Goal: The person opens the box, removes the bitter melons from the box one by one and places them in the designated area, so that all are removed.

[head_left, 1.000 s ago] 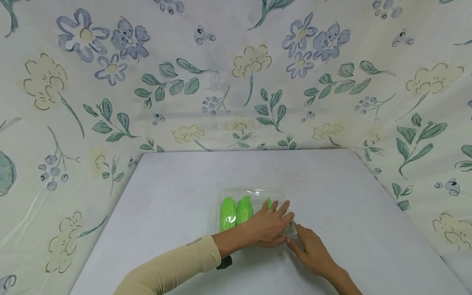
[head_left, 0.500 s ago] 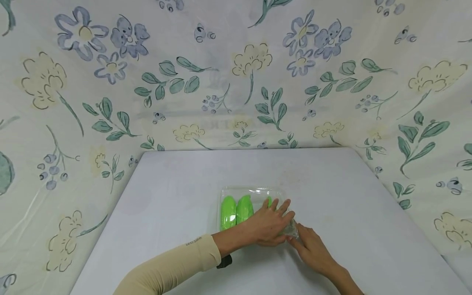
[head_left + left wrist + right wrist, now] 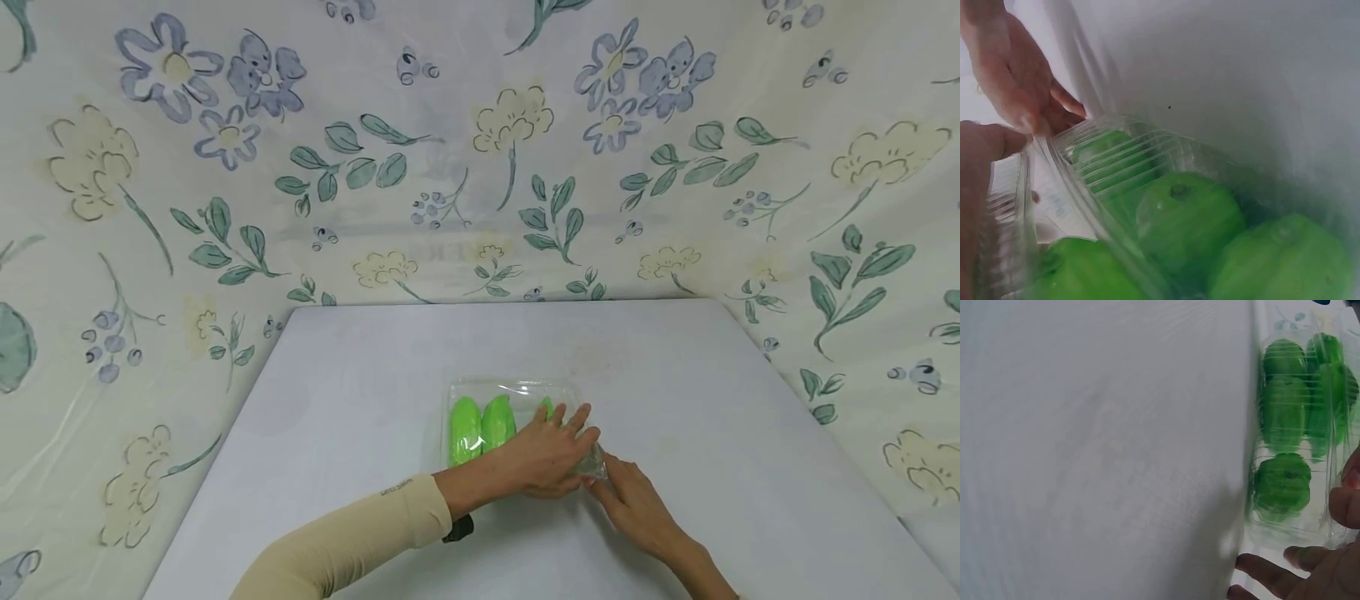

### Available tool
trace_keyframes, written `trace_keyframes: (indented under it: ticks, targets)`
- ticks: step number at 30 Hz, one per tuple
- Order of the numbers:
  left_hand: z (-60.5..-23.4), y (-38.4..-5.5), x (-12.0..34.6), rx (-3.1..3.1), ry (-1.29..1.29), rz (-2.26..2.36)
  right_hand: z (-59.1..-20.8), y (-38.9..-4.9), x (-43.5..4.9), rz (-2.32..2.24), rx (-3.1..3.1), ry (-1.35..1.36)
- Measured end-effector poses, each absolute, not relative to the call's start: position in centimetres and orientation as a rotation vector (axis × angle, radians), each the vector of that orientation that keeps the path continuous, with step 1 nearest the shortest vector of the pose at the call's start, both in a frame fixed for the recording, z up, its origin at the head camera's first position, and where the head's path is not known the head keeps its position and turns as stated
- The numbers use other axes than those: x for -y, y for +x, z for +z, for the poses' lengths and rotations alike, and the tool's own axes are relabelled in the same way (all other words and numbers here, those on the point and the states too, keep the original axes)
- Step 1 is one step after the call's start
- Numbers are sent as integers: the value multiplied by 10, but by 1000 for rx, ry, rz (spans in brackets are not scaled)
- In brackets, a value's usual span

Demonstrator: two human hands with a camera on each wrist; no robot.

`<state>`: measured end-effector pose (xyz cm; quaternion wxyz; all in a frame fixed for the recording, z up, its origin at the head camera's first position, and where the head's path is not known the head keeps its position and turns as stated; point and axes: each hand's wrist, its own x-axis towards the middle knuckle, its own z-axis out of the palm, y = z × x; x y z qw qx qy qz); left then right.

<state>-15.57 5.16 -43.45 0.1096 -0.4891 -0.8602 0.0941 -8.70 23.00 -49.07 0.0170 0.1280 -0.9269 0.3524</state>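
Observation:
A clear plastic clamshell box lies on the white table, holding several bright green gourd-like vegetables. My left hand rests across the right part of its lid, fingers spread, hiding some contents. At the near right corner, my right hand pinches the box's edge between thumb and fingers. In the left wrist view, the right hand is at the corner of the rim, and a gap shows between lid and base near the left thumb. Green vegetables show through the ribbed side in the right wrist view.
The white table extends around the box. A dark object sits under the left wrist. Floral-patterned sheeting rises behind the table and at both sides.
Both hands stay at the same places on the box. The view shifts very slightly; nothing else visibly moves.

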Motion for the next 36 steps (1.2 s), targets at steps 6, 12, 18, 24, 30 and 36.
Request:
trace_keyframes:
  ticks: [6,12,18,24,30,36]
  targets:
    - [-435,-152,-59,2583,-1495,279,-503,-83,-232,908,2856,403]
    - [-432,-153,-61,2544,-1457,347,-502,-84,-233,878,2805,458]
    - [-428,-158,-58,2553,-1452,333,-498,-89,-233,862,2823,471]
    - [-424,-161,-56,2530,-1448,331,-496,-92,-232,924,2862,472]
    - [-420,-162,-55,2551,-1447,306,-492,-93,-234,980,2868,493]
    - [-417,-163,-56,2593,-1436,281,-489,-94,-241,1094,2902,514]
